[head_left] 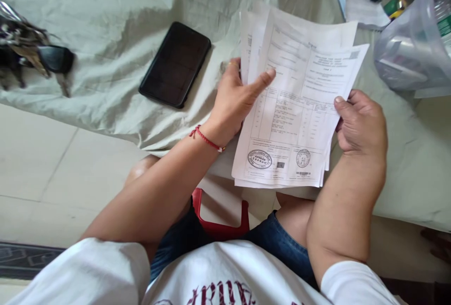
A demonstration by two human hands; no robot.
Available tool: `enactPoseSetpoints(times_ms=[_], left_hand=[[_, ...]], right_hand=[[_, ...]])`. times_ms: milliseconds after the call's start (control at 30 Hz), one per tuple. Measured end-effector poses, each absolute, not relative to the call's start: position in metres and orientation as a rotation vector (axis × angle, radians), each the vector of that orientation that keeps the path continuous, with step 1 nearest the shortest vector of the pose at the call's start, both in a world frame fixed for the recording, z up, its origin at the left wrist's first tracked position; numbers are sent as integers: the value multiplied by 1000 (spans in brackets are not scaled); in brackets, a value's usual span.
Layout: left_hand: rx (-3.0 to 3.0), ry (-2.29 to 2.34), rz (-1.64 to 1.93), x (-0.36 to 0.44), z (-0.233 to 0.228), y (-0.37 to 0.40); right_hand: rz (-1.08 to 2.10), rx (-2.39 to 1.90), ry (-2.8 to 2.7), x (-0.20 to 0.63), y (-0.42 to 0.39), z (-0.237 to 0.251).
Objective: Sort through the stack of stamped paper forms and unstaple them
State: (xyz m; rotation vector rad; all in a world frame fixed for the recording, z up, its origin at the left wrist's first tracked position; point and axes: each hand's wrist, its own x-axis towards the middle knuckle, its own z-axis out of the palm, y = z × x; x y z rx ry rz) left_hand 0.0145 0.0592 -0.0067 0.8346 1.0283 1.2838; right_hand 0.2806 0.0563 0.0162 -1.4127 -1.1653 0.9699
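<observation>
I hold a stack of printed paper sheets (296, 112) with tables and round stamps near the bottom edge. My left hand (234, 96) grips the stack's left side, thumb laid across the top sheet, a red thread bracelet on the wrist. My right hand (361, 124) pinches the right edge of the sheets. The papers hover over a pale green cloth-covered surface (116, 23), above my knees.
A black phone (175, 64) lies face up on the cloth left of the papers. A bunch of keys (31, 49) sits at the far left. A clear plastic bag (416, 46) and more papers with pens (362, 6) lie top right. A red stool (218, 222) is under me.
</observation>
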Motion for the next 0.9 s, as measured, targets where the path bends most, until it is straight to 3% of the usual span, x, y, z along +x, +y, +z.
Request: enactPoseSetpoints(times_ms=[233, 433, 733, 900], left_hand=[[831, 1022, 1253, 8, -11, 61], [838, 925, 1293, 4, 4, 61], [963, 752, 1402, 3, 3, 58], [1057, 689, 1363, -7, 1, 63]], right_hand=[[1085, -1318, -1170, 272, 50, 23], [854, -1538, -1149, 289, 61, 6], [1351, -1464, -1272, 285, 52, 14], [1224, -1320, -1199, 285, 49, 19]])
